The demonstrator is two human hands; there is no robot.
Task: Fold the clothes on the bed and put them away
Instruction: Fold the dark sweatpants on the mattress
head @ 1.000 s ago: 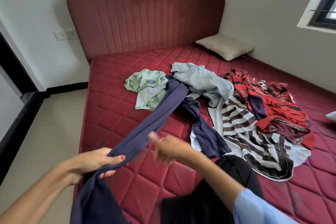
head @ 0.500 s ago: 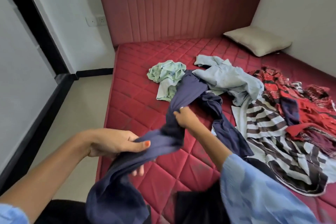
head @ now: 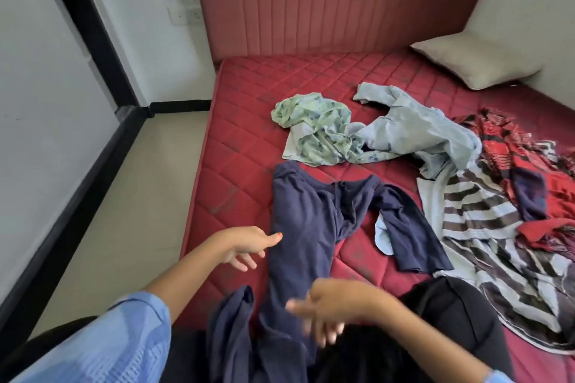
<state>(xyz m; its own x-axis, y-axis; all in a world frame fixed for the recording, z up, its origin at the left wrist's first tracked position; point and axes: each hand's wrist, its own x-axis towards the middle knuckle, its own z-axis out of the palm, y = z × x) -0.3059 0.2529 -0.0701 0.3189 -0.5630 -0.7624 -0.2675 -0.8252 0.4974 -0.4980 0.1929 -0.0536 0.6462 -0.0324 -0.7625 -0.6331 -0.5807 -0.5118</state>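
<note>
Navy trousers (head: 306,227) lie lengthwise on red mattress (head: 245,146); left hand (head: 245,246) spread beside them, blurred right hand (head: 323,309) seemingly loose, holding nothing.

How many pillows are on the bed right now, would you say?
1: the beige pillow lies at the far right corner of the mattress, beside the headboard; others may lie outside the view.

Both arms reach forward. The left hand (head: 245,244) hangs loose, thumb pointing right, fingers drooping. The right hand (head: 326,308) is blurred, fingers spread leftward, gripping nothing.
</note>
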